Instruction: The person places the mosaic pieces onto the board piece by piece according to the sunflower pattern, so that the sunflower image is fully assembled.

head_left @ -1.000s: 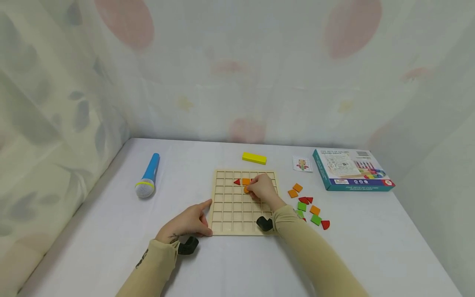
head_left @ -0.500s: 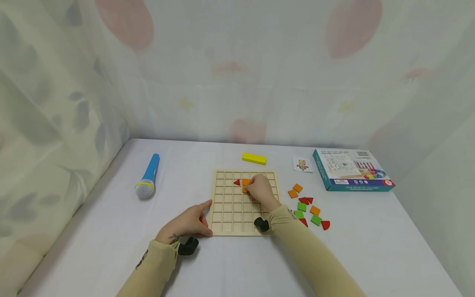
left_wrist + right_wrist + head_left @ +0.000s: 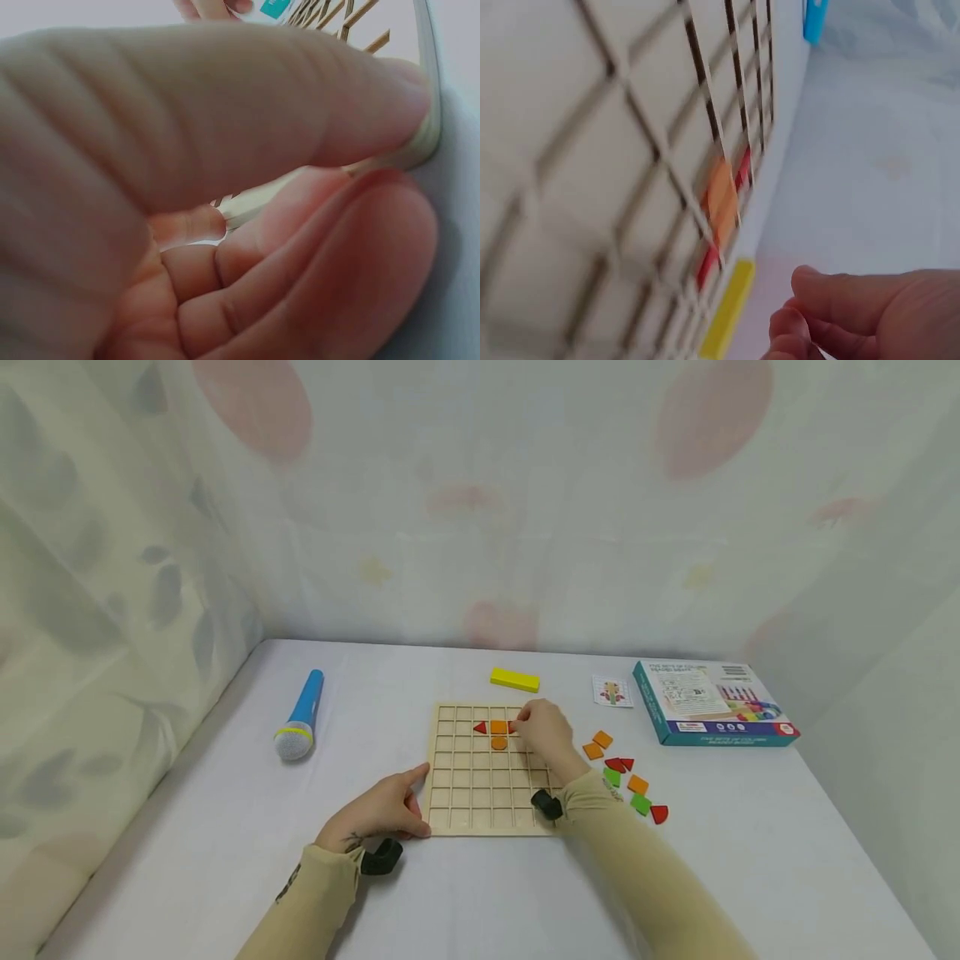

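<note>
My left hand (image 3: 375,810) rests at the left side of a wooden grid board (image 3: 459,797), forefinger against its edge and thumb (image 3: 390,105) at the near corner. In the board's upper rows lie a red triangle (image 3: 480,727), an orange square (image 3: 498,727) and a second red piece (image 3: 512,727), partly covered by fingers. An orange round piece (image 3: 498,743) sits just below the square. Over the upper right part of the board is my right hand (image 3: 549,739). Its thumb (image 3: 847,292) and bent fingers come close together, with no piece visible between them.
Several loose orange, green and red pieces (image 3: 637,784) lie right of the board. Behind it are a yellow block (image 3: 514,680) and a small pattern card (image 3: 612,692). A boxed set (image 3: 712,706) lies far right; a blue toy microphone (image 3: 302,714) lies left.
The right hand has let go of the orange round piece and moved right and slightly back, uncovering it and part of the right red piece. The left hand stays put.
</note>
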